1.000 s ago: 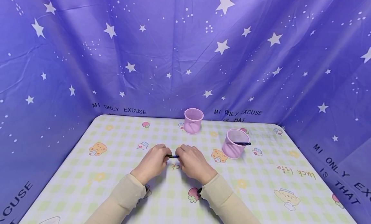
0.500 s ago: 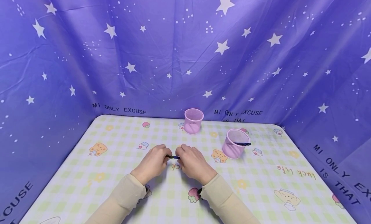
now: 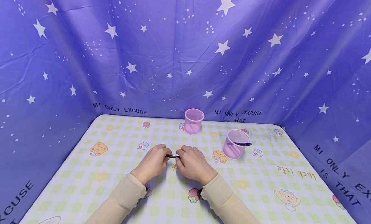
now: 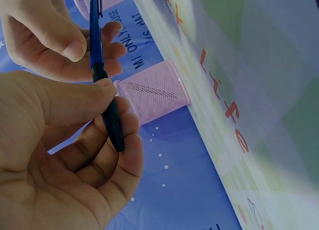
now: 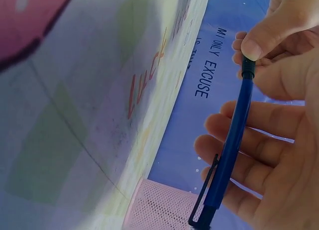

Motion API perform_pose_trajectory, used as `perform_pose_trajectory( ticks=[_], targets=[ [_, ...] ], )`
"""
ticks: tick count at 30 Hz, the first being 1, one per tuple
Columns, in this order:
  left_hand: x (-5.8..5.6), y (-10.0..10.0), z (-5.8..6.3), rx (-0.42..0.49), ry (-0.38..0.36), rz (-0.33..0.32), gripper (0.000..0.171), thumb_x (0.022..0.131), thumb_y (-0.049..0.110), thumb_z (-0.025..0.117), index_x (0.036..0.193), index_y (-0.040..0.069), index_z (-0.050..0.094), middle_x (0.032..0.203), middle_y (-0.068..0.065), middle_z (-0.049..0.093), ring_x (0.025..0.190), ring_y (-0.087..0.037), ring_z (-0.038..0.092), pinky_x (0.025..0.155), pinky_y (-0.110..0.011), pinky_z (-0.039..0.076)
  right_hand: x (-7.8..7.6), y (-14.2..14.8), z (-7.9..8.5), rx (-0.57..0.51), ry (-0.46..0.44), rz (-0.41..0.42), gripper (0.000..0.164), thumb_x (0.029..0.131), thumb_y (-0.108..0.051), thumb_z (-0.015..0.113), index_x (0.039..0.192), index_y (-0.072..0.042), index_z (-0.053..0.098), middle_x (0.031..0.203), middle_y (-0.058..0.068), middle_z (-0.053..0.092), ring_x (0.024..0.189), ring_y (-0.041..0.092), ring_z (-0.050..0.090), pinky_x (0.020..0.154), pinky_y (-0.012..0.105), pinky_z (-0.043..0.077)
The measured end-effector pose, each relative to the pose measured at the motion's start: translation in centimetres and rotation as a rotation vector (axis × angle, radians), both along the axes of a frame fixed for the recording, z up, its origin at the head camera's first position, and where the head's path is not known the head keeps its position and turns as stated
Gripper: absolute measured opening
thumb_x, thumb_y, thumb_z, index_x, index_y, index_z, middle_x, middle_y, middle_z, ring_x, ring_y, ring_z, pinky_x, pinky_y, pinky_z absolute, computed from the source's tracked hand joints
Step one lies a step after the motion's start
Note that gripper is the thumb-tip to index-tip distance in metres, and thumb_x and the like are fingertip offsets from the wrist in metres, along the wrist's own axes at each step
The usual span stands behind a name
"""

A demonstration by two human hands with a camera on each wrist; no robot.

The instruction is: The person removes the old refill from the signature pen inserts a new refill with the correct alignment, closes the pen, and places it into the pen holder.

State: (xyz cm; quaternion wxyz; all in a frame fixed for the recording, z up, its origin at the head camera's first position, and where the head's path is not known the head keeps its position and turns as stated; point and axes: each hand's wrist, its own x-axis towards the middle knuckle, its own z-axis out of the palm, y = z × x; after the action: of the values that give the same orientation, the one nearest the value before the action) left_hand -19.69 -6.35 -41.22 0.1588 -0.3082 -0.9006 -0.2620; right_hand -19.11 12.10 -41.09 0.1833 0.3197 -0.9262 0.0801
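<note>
A blue pen (image 3: 174,156) with a black front part and a black clip is held between the two hands over the table. My left hand (image 3: 154,162) pinches its black front end between thumb and fingers, as the left wrist view shows on the pen (image 4: 113,125). My right hand (image 3: 195,163) is around the blue barrel (image 5: 234,135). Its fingers are loosely bent behind the barrel. The right thumb (image 4: 75,48) stands beside the pen, looking slightly apart from it in the left wrist view.
One pink mesh pen cup (image 3: 193,125) stands at the back of the table. Another pink mesh cup (image 3: 231,150) stands right of the hands, with a dark pen (image 3: 243,144) sticking out past its rim. A purple star curtain (image 3: 174,56) surrounds the checked tablecloth (image 3: 75,172).
My right hand's fingers have shifted and loosened slightly at the pen, and its thumb shows more. The left hand stays in place. Both cups are unmoved.
</note>
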Motion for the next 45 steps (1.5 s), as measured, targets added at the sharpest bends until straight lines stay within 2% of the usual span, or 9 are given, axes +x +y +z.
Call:
perform_pose_trajectory(
  ticks=[8, 15, 21, 30, 45],
  targets=[
    [-0.06, -0.02, -0.13, 0.007, 0.001, 0.015, 0.021, 0.075, -0.010, 0.069, 0.080, 0.011, 0.070, 0.075, 0.004, 0.057, 0.071, -0.010, 0.056, 0.066, -0.026, 0.050, -0.16, -0.06, -0.16, 0.026, -0.003, 0.007, 0.011, 0.088, -0.013, 0.054, 0.083, -0.015, 0.064, 0.072, -0.006, 0.052, 0.065, 0.013, 0.052, 0.060, 0.031, 0.042],
    [-0.08, -0.02, -0.18, 0.004, 0.001, 0.017, 0.021, 0.075, -0.009, 0.069, 0.080, 0.011, 0.069, 0.074, 0.005, 0.056, 0.069, -0.009, 0.055, 0.065, -0.025, 0.049, -0.19, 0.00, -0.24, 0.028, -0.010, 0.010, 0.006, 0.086, -0.010, 0.061, 0.088, -0.014, 0.065, 0.075, -0.006, 0.053, 0.066, 0.013, 0.054, 0.059, 0.030, 0.043],
    [-0.08, -0.04, -0.19, 0.003, -0.003, 0.018, 0.021, 0.075, -0.009, 0.069, 0.080, 0.012, 0.069, 0.073, 0.005, 0.056, 0.068, -0.008, 0.054, 0.064, -0.025, 0.049, -0.29, 0.09, -0.32, 0.031, 0.007, 0.021, 0.008, 0.084, -0.009, 0.066, 0.089, -0.015, 0.063, 0.078, -0.006, 0.053, 0.068, 0.013, 0.055, 0.059, 0.030, 0.042],
    [-0.14, -0.07, -0.21, -0.005, 0.007, 0.016, 0.021, 0.075, -0.009, 0.068, 0.081, 0.011, 0.070, 0.074, 0.005, 0.056, 0.069, -0.008, 0.054, 0.064, -0.024, 0.049, -0.35, 0.16, -0.19, 0.025, 0.007, 0.012, 0.011, 0.083, -0.009, 0.067, 0.092, -0.015, 0.064, 0.079, -0.006, 0.053, 0.069, 0.013, 0.055, 0.059, 0.029, 0.042],
    [-0.07, -0.23, 0.08, -0.035, -0.017, 0.053, 0.019, 0.075, -0.006, 0.069, 0.084, 0.011, 0.072, 0.077, 0.003, 0.060, 0.072, -0.010, 0.058, 0.067, -0.027, 0.050, -0.20, 0.34, 0.08, 0.036, -0.006, -0.001, 0.010, 0.084, -0.010, 0.067, 0.093, -0.015, 0.064, 0.081, -0.005, 0.055, 0.070, 0.013, 0.055, 0.061, 0.029, 0.042]
  ],
)
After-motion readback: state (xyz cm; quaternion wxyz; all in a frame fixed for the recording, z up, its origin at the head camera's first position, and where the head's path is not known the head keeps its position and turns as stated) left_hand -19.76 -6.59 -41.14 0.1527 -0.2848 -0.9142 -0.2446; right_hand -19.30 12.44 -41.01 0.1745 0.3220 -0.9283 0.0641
